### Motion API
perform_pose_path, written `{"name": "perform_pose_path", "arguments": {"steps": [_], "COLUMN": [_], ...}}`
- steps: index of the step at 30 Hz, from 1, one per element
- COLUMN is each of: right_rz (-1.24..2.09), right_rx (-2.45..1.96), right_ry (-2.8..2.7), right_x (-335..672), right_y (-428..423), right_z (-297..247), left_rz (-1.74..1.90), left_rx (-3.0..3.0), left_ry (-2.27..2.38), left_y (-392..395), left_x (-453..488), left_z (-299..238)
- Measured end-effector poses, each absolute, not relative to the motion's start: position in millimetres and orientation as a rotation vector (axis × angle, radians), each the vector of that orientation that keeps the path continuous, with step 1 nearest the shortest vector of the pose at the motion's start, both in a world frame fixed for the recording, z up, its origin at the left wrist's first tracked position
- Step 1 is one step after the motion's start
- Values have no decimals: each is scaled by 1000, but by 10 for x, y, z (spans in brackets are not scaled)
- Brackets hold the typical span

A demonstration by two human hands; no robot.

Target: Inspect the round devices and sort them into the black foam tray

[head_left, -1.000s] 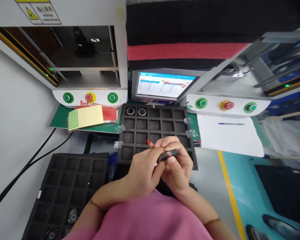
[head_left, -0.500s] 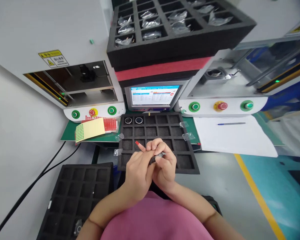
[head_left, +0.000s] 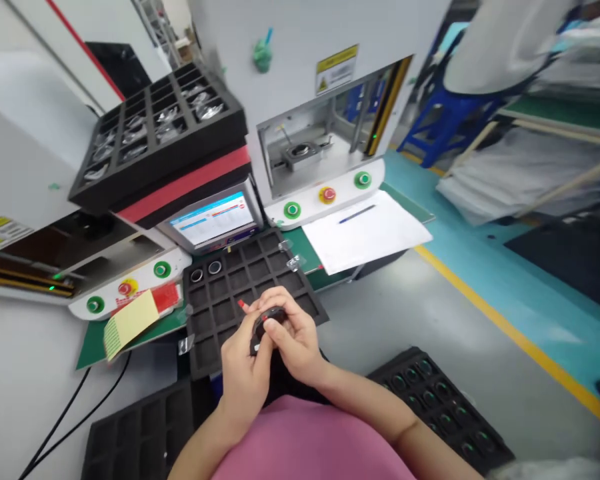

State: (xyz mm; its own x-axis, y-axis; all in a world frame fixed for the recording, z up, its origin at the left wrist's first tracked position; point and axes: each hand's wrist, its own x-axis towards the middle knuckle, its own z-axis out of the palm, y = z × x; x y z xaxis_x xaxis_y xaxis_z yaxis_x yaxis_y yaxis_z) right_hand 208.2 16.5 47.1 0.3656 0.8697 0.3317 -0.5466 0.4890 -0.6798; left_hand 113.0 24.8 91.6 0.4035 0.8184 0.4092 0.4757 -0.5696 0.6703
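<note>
Head view: one small dark part [head_left: 269,319] sits between the two hands, above the near edge of the front foam tray [head_left: 253,272]. Left hand [head_left: 244,350]: fingers closed on the part's left side, one finger showing a red tip. Right hand [head_left: 296,341]: fingers wrapped round the far side, thumb pressed on the face turned to the wearer. Both hold the same piece; grip narrow. Part is tilted; its underside is hidden by the fingers.

Counts.
Foam trays: 4. Front tray carries 2 ringed round parts [head_left: 205,271] in neighbouring pockets of its far left corner. Raised tray [head_left: 157,150], above the monitor, has clear-bagged items, number not readable. Lower-left tray [head_left: 140,427] is partly cut off. Lower-right tray [head_left: 443,407] bears rows of round dark pieces, partly behind the right forearm; full count not possible.
Monitor [head_left: 210,220]: 1, lit, behind front tray.
Button panels: 2, left [head_left: 144,281] and right [head_left: 310,203], each with 2 green buttons and 1 red.
Pen [head_left: 357,213]: 1, blue, on white paper [head_left: 375,237] right of front tray.
Yellow sheet [head_left: 135,320]: 1, green dots at its left end, overlapping red sheeting [head_left: 168,295].
Stool [head_left: 443,120]: 1, blue, upper right.
</note>
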Motion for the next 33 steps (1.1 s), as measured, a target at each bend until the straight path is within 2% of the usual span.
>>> {"name": "perform_pose_path", "arguments": {"steps": [12,33], "right_rz": [807,1035], "right_rx": [-513,-588], "right_ry": [-654,-354], "right_x": [2198,1715], "right_y": [124,379], "right_z": [452,505], "left_rz": [1035,1086], "left_rx": [2294,2545], "left_ry": [1018,1114], "left_y": [250,439], "left_x": [1369,961], "left_z": [885,700]}}
